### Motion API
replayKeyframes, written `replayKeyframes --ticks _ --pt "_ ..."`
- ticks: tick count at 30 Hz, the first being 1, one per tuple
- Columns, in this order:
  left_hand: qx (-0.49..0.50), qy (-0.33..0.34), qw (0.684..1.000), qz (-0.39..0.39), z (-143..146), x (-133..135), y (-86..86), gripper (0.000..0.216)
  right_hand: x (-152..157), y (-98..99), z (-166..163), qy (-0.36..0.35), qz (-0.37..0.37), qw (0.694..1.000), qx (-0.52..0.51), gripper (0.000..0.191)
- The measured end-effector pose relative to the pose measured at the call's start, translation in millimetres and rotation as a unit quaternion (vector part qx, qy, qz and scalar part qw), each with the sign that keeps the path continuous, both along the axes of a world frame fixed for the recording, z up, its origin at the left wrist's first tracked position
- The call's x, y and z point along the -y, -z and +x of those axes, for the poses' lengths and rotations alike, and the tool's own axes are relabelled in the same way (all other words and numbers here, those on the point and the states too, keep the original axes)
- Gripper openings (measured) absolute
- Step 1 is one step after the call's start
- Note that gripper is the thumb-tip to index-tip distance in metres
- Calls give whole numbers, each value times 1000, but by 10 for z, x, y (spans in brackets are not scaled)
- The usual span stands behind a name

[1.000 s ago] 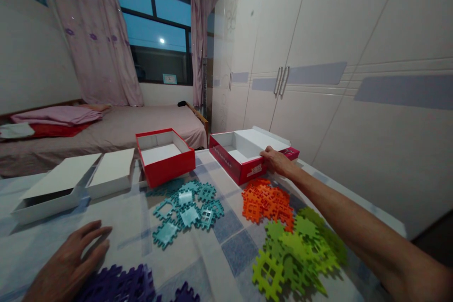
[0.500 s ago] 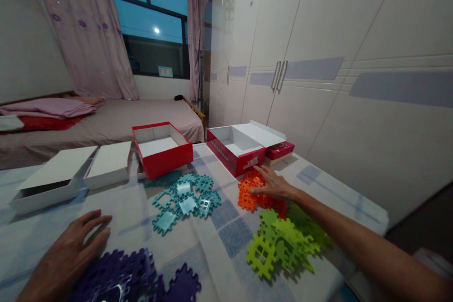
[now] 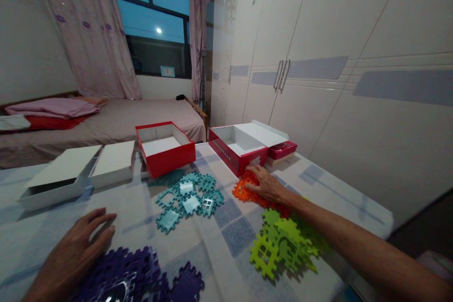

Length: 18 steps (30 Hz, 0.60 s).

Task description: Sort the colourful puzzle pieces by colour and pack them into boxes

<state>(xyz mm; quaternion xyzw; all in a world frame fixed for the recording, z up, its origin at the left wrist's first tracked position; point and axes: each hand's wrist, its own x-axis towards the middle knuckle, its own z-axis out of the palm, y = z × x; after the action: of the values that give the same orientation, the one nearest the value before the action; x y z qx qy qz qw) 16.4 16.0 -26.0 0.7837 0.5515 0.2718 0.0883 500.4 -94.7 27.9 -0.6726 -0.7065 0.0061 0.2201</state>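
My right hand (image 3: 264, 183) lies on the pile of orange puzzle tiles (image 3: 242, 190), fingers bent down over them, just in front of the open red box (image 3: 236, 161). Whether the fingers grip a tile is not visible. My left hand (image 3: 76, 251) rests flat and open on the tablecloth, touching the near-left pile of purple tiles (image 3: 134, 278). Teal tiles (image 3: 187, 196) lie in the middle and green tiles (image 3: 279, 243) to the right, beside my right forearm.
A second open red box (image 3: 166, 158) stands at the back centre, with two white boxes (image 3: 81, 170) to its left. A white lid (image 3: 262, 133) lies behind the right red box. Wardrobe doors run along the right; a bed lies beyond the table.
My right hand left the rim of the right red box, came back toward me and settled on the orange tiles. My left hand has barely moved.
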Motion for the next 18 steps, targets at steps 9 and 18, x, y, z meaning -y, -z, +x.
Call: replayKeyframes --ticks 9,18 --pt "-22 2 1000 -12 19 23 -67 59 -48 -47 14 -29 97 993 -55 27" --pt "-18 -10 1000 -8 36 59 -89 58 88 -524 -113 12 194 978 -75 26"
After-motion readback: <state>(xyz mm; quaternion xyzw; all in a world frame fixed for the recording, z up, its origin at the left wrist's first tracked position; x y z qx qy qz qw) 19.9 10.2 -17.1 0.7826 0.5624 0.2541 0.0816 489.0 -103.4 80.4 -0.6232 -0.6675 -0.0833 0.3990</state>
